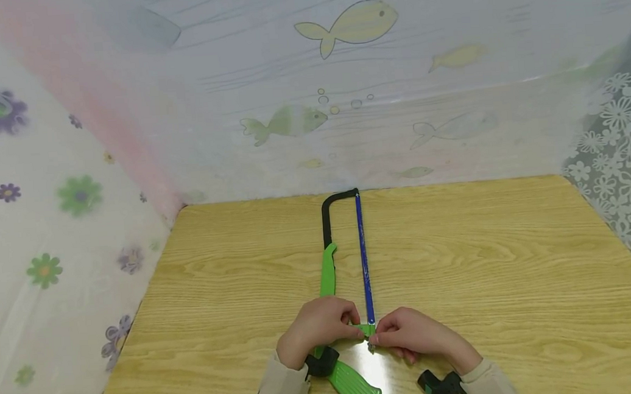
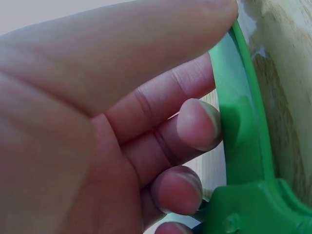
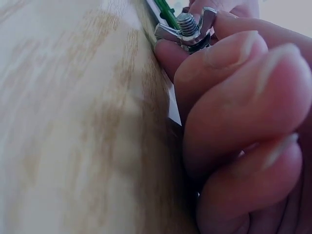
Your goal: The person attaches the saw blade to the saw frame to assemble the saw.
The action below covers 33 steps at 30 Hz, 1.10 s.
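A hacksaw lies on the table with its green handle [image 1: 356,390] toward me, its black bow frame [image 1: 326,223] away from me, and its blue blade [image 1: 364,261] along the right side. My left hand [image 1: 324,323] reaches over the frame and pinches the green lower arm [image 2: 239,112] near the blade's close end. At that end my right hand [image 1: 415,331] holds a metal wing nut [image 3: 207,24] between thumb and finger. A threaded bolt end [image 3: 186,24] pokes out through the nut. The left hand hides part of the green frame.
Beneath the saw is a wood-grain table [image 1: 489,240]. A fish-print curtain [image 1: 225,160] hangs behind its far edge, with flower-print sheets [image 1: 48,228] at the sides. Black wrist cameras [image 1: 441,386] sit on both wrists, close to the tabletop.
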Available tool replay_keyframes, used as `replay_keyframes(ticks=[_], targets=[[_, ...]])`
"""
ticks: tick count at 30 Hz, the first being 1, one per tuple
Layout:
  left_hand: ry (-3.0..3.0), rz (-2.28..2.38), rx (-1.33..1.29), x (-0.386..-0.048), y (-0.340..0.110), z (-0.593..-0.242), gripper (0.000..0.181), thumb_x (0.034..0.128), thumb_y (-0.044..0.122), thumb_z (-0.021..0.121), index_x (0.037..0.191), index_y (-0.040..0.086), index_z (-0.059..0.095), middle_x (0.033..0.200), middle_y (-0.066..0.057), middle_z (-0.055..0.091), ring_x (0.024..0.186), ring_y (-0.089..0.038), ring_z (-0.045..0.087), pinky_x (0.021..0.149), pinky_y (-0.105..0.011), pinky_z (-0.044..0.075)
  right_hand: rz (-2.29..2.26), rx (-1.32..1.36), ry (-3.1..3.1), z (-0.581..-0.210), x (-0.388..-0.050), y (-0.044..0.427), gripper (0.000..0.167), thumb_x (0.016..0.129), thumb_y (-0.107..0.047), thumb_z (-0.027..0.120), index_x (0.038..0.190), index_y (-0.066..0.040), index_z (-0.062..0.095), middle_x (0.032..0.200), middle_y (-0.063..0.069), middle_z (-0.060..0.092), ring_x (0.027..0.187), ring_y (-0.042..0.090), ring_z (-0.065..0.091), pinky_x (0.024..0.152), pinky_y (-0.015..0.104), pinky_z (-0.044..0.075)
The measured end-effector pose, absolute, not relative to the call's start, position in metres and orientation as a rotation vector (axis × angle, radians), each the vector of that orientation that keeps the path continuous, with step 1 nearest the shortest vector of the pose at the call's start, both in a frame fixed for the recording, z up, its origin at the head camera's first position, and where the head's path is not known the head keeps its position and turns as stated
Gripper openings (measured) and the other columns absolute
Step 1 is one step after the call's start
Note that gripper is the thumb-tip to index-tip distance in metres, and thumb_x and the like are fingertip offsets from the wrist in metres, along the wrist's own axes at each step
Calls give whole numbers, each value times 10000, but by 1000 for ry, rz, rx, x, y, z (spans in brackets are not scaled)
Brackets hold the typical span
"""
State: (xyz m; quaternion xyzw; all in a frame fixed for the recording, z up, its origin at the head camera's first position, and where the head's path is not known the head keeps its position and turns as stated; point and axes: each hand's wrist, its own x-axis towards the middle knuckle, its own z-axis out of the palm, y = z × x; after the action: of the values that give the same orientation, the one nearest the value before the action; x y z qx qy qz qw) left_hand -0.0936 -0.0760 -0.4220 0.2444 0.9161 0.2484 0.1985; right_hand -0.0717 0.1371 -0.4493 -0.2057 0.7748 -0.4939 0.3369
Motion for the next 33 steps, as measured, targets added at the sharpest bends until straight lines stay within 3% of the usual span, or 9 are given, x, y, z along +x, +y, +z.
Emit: replay_keyframes(ticks=[33], targets=[[2571, 692, 689, -93, -76, -423, 157, 699, 423, 707, 738, 300, 617, 558, 143, 463, 499, -17, 418, 476, -214, 348, -1292, -535, 2037, -448, -71, 137, 217, 818, -343, 621, 725, -148, 623, 444, -58, 430, 321, 57, 383, 344, 255, 383]])
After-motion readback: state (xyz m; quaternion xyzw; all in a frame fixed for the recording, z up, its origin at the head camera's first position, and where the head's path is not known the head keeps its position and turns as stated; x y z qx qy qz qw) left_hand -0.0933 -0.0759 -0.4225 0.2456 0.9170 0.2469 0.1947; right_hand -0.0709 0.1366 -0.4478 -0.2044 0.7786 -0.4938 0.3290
